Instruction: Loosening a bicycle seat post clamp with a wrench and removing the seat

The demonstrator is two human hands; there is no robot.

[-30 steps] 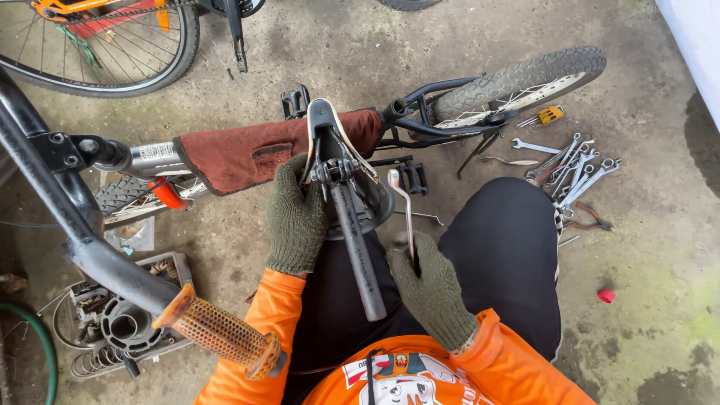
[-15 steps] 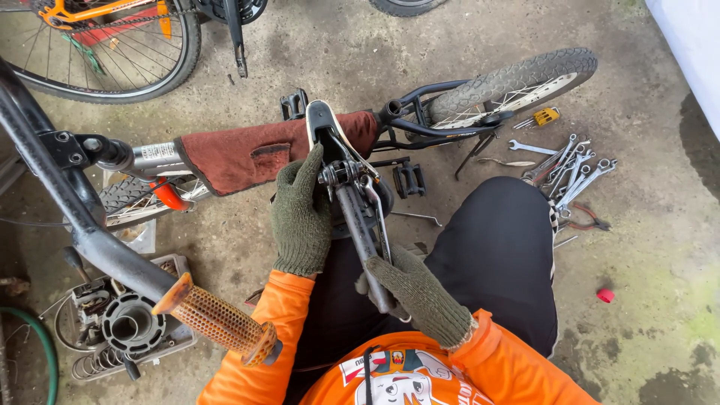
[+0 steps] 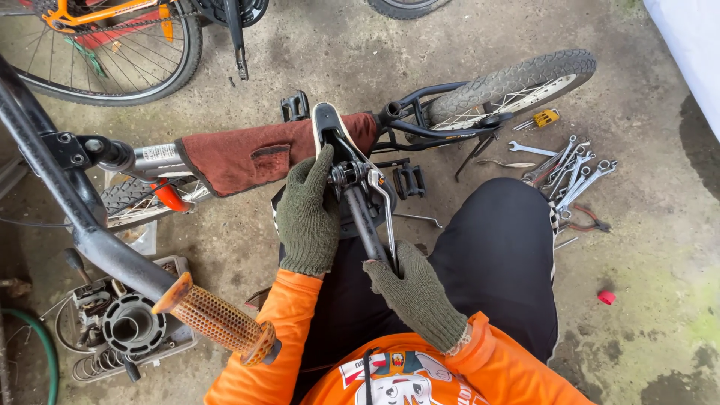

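A black bicycle saddle [image 3: 324, 124] on a black seat post [image 3: 361, 217] lies upside down over my lap. My left hand [image 3: 306, 217], in a green knit glove, grips the saddle's clamp and rails from the left. My right hand [image 3: 416, 292], gloved the same, is closed around the lower end of the post and the handle of a silver wrench [image 3: 384, 210]. The wrench head sits at the clamp bolt just below the saddle. Behind lies a small bicycle with a brown cloth [image 3: 247, 154] draped over its frame.
The small bike's rear wheel [image 3: 517, 82] and a pedal [image 3: 409, 180] lie ahead. Several spanners [image 3: 570, 169], a yellow screwdriver [image 3: 544, 118], pliers [image 3: 585, 221] and a red cap [image 3: 606, 297] lie on the concrete at right. A handlebar with an orange grip [image 3: 214, 319] crosses at left above a parts tray [image 3: 127, 326].
The wrench swung from standing apart at the right onto the clamp bolt. My right hand slid in against the seat post. My left hand stayed on the clamp.
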